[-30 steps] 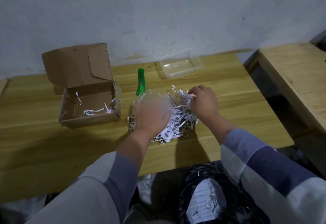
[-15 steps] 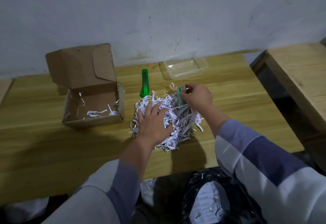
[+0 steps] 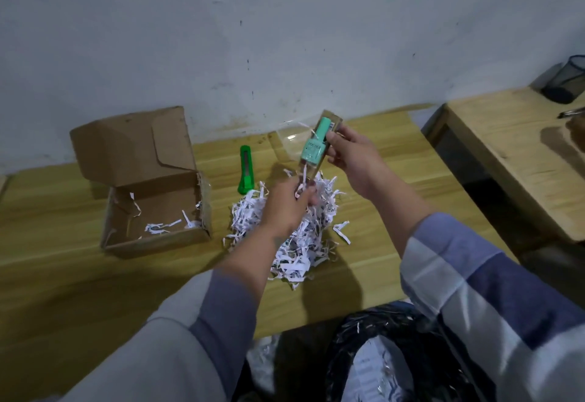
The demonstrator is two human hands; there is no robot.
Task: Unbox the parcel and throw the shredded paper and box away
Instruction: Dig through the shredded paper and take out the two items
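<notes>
Single head view, looking forward-down, close over table point(image 3: 79, 275).

We see a light wooden table point(image 3: 79, 275) set against a pale wall, carrying four items. At its left an open cardboard box point(image 3: 155, 211) rests with its lid flap upright and a few paper strips inside; just right of the box a green utility knife point(image 3: 245, 169) lies flat, its near end touching a heap of shredded paper point(image 3: 304, 243) at the table's centre, and a clear plastic tray point(image 3: 289, 145) sits behind the heap near the wall. A second table point(image 3: 506, 154) stands apart at the right, carrying a dark mesh cup point(image 3: 566, 83) at its far corner.
</notes>
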